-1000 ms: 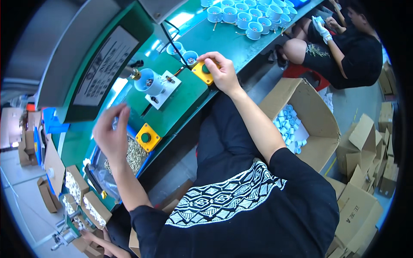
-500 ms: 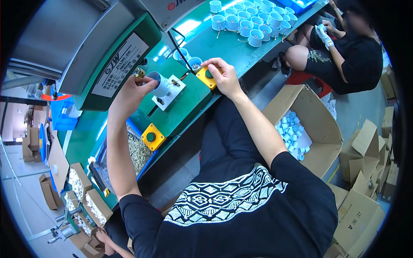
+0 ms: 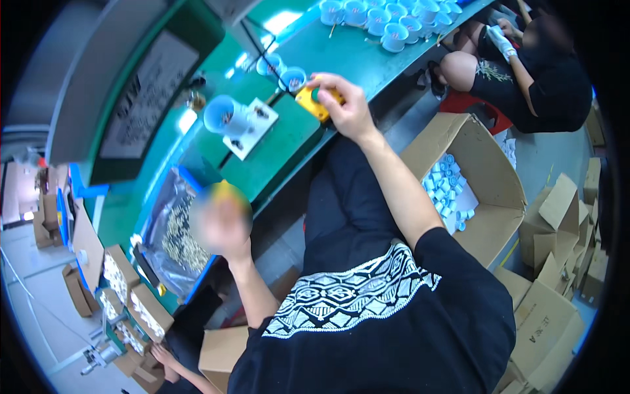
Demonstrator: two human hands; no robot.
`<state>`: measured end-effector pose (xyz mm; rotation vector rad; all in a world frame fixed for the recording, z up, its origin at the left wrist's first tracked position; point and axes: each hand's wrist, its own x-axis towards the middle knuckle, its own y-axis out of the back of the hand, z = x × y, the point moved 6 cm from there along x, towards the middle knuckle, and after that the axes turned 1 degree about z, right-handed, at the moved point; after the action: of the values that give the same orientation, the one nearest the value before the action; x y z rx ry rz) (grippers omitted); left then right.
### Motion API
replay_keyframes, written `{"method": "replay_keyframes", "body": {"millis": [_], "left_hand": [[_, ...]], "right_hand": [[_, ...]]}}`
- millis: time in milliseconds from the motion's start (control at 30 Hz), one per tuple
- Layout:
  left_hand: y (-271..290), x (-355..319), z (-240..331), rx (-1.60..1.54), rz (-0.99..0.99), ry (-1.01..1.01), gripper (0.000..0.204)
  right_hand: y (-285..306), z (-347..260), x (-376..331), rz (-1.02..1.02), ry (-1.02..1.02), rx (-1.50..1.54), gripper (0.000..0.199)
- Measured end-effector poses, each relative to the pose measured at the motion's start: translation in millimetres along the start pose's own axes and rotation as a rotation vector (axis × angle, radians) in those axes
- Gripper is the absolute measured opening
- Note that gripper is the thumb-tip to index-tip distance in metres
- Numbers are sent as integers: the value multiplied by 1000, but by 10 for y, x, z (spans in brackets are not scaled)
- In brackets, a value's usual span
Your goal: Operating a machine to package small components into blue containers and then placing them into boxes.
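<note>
Head view: the right hand [image 3: 348, 105] is seen at the upper middle, resting on a yellow button box [image 3: 314, 104] that sits on the green desk [image 3: 275, 157]. The fingers are curled over the box and its top is pressed or gripped by them; a green button is partly seen betw. the fingers. Just beside the box, to the left, two small pale-blue caps [image 3: 282, 72] are placed on the desk.

The left hand [image 3: 220, 226] is held lower, in front of the desk edge, and it is strongly blurred. The fingers seem half closed, but if sth. is held cannot be told. A second yellow box is mostly hidden behind this hand. Near it, to the left, a dark tray w. small brass parts [image 3: 174, 236] is seen.

Betw. the two hands a white fixture plate [image 3: 252, 125] lies on the desk, and a blue cylinder part [image 3: 220, 115] is mounted on it, tilted toward the machine housing [image 3: 144, 98].

At the top, a group of white-blue cups [image 3: 380, 16] is standing on the desk. On the right, an open cardboard box [image 3: 485, 190] w. blue caps inside is placed on the floor. Another person [image 3: 545, 72] is seated at upper right, well apart.
</note>
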<state>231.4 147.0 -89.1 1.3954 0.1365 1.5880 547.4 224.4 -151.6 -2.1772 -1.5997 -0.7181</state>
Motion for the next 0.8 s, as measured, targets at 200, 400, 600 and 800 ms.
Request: {"method": "replay_keyframes", "body": {"millis": [200, 400, 600, 800], "left_hand": [[160, -135, -86, 46, 11, -3, 12], [269, 26, -50, 32, -247, -134, 16], [408, -54, -874, 226, -300, 25, 22], [328, -76, -792, 26, -586, 162, 22]], "right_hand": [[175, -9, 16, 61, -24, -113, 23], [122, -5, -12, 30, 121, -153, 21], [134, 6, -62, -3, 25, -38, 19], [144, 39, -58, -3, 44, -18, 18]]}}
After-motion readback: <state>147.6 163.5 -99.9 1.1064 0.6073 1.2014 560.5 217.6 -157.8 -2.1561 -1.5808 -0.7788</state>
